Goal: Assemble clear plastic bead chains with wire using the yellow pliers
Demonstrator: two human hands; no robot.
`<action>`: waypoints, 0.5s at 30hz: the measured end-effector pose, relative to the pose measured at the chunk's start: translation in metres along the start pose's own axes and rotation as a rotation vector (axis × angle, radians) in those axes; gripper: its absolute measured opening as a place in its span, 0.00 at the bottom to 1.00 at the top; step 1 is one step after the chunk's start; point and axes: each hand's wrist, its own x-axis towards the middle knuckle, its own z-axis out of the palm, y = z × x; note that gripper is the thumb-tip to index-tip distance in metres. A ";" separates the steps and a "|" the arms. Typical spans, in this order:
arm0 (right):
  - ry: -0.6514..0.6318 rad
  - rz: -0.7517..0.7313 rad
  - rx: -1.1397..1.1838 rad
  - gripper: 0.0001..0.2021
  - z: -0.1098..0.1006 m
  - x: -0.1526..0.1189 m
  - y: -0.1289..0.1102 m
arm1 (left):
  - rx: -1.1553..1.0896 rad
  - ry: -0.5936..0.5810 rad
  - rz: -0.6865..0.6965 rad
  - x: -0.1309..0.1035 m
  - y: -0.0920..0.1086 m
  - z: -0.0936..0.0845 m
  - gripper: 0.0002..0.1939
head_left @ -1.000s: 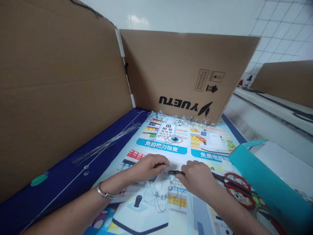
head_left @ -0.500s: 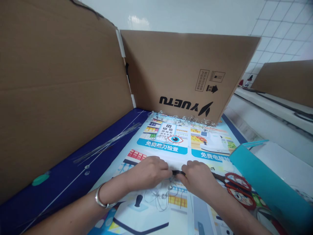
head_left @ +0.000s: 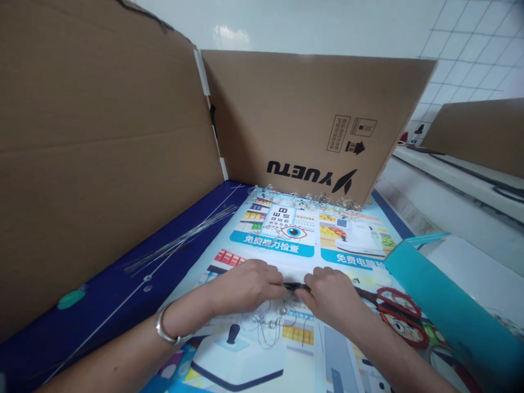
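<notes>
Black-tipped pliers (head_left: 297, 286) are clasped by the right hand (head_left: 332, 297); the left hand's (head_left: 254, 287) fingers are bunched closed at the tip, any hold hidden. Below, looped beaded wire (head_left: 272, 324) is spread on the printed sheet (head_left: 301, 363); probably light and springy, it is best pinched beside a bead

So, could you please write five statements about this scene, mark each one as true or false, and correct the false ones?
1. The right hand holds a black-tipped tool. True.
2. The bracelet is on the right wrist. False: the silver bracelet is on the left wrist.
3. Thin loops with clear beads show between the forearms. True.
4. The left hand lies flat and open. False: the left hand is curled near the tool's tip.
5. Red-handled scissors lie to the right of the right hand. True.
</notes>
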 end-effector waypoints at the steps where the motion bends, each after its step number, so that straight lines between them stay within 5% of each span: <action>1: -0.001 0.000 0.004 0.15 0.001 0.000 0.000 | -0.001 0.008 0.002 0.000 -0.001 0.001 0.10; 6: 0.014 -0.003 0.009 0.17 0.003 0.000 0.001 | 0.002 0.059 -0.049 0.000 -0.003 0.003 0.10; 15: 0.026 0.048 0.048 0.20 0.008 0.002 0.007 | -0.096 0.167 -0.442 0.001 -0.008 0.014 0.08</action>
